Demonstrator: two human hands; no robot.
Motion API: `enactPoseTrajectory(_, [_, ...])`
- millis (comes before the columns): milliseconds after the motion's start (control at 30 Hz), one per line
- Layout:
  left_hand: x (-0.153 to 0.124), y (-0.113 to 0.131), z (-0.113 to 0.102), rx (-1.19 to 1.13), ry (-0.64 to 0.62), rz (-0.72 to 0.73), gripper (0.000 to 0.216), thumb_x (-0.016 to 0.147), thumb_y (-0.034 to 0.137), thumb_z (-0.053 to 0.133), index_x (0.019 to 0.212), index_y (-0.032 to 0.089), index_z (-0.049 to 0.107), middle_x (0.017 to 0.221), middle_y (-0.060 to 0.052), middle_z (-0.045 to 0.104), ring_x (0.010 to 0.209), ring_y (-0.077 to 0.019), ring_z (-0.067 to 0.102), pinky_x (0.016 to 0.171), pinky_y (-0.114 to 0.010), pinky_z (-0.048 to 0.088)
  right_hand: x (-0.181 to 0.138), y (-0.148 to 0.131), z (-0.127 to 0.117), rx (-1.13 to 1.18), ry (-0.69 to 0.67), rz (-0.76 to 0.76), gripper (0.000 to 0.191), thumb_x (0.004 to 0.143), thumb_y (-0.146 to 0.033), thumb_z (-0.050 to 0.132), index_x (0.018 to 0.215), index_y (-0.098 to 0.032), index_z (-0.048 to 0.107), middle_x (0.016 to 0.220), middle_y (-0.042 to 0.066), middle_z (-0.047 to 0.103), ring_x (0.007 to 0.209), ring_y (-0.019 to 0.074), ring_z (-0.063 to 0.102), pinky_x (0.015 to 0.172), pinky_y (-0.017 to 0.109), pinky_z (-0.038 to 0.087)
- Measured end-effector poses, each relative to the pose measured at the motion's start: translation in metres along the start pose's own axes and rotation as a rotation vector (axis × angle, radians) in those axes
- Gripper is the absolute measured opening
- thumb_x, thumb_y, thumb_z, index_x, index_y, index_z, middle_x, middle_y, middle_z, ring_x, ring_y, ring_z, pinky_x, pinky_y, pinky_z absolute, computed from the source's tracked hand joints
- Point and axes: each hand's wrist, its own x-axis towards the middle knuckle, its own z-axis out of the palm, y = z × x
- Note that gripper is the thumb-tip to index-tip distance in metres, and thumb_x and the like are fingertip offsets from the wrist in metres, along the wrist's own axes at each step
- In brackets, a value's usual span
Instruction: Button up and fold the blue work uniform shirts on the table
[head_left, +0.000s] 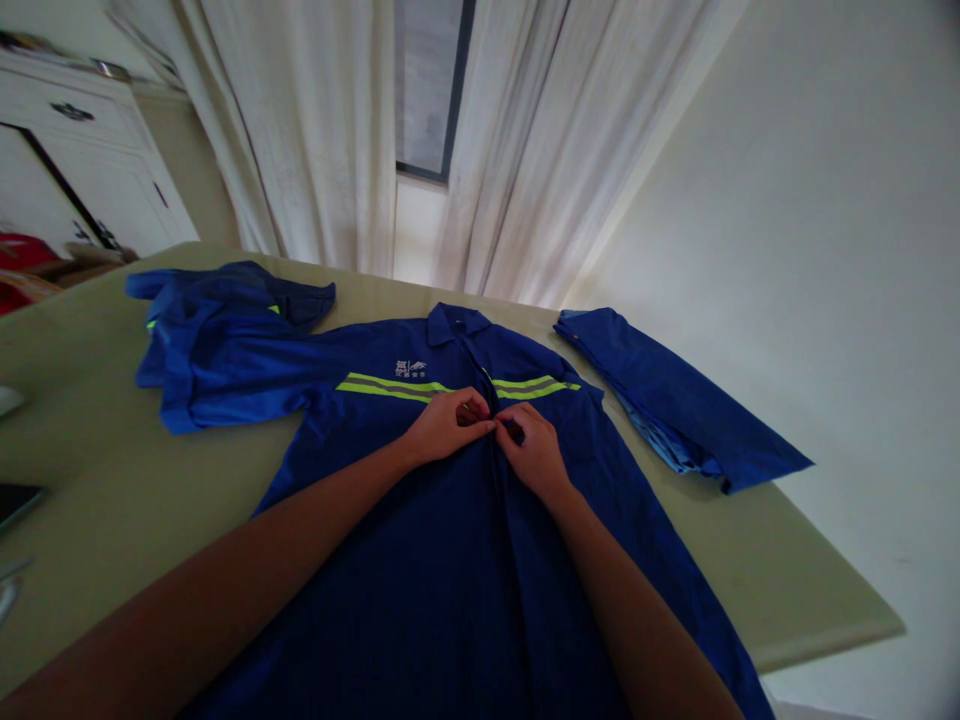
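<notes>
A blue work jacket (420, 560) lies spread on the table, front side up, collar pointing away from me. Yellow-green reflective stripes cross its chest, and a white logo sits above the stripe on the left. Over the front placket, just below the stripes, my left hand (448, 425) pinches the fabric edge. My right hand (534, 450) pinches the same spot from the other side, its fingertips meeting those of the left. Whether a button is between the fingers is hidden.
The table (97, 480) has a pale green cover. Bunched blue clothing (225, 300) lies at the back left, a folded blue garment (675, 390) at the right. A dark phone-like object (16, 503) rests at the left edge. Curtains (315, 130) and a white wall (840, 250) stand behind.
</notes>
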Motion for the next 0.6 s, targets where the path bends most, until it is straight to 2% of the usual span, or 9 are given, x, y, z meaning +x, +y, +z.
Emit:
enactPoseTrajectory(133, [0.0009, -0.0025, -0.0009, 0.017, -0.019, -0.001, 0.016, 0.080, 0.024, 0.074, 0.091, 0.017, 0.065, 0.084, -0.003, 0.073, 0.077, -0.0167, 0.072, 0.075, -0.028, 0.058, -0.0003, 0.0009, 0.0003, -0.025, -0.022, -0.024, 0.008, 0.090, -0.019, 0.062, 0.092, -0.022, 0.070, 0.092, 0.003, 0.067, 0.068, 0.0148, 0.062, 0.067, 0.029, 0.050])
enactPoseTrajectory(300, [0.0023, -0.0032, -0.0009, 0.018, -0.017, -0.016, 0.017, 0.075, 0.015, 0.071, 0.089, 0.017, 0.062, 0.082, -0.002, 0.072, 0.076, -0.0159, 0.072, 0.074, -0.027, 0.057, -0.0014, 0.0006, -0.0002, -0.079, -0.040, -0.046, 0.010, 0.088, -0.019, 0.063, 0.095, -0.022, 0.069, 0.095, 0.003, 0.068, 0.068, 0.0147, 0.063, 0.069, 0.029, 0.051])
enactPoseTrajectory(600, [0.0058, -0.0029, 0.0002, 0.009, 0.010, -0.039, 0.018, 0.070, 0.012, 0.069, 0.086, 0.018, 0.062, 0.078, -0.001, 0.071, 0.072, -0.0146, 0.069, 0.070, -0.026, 0.055, -0.0023, 0.0015, 0.0004, -0.162, -0.047, -0.084, 0.009, 0.091, -0.020, 0.062, 0.096, -0.024, 0.069, 0.100, 0.004, 0.070, 0.076, 0.0161, 0.066, 0.074, 0.028, 0.053])
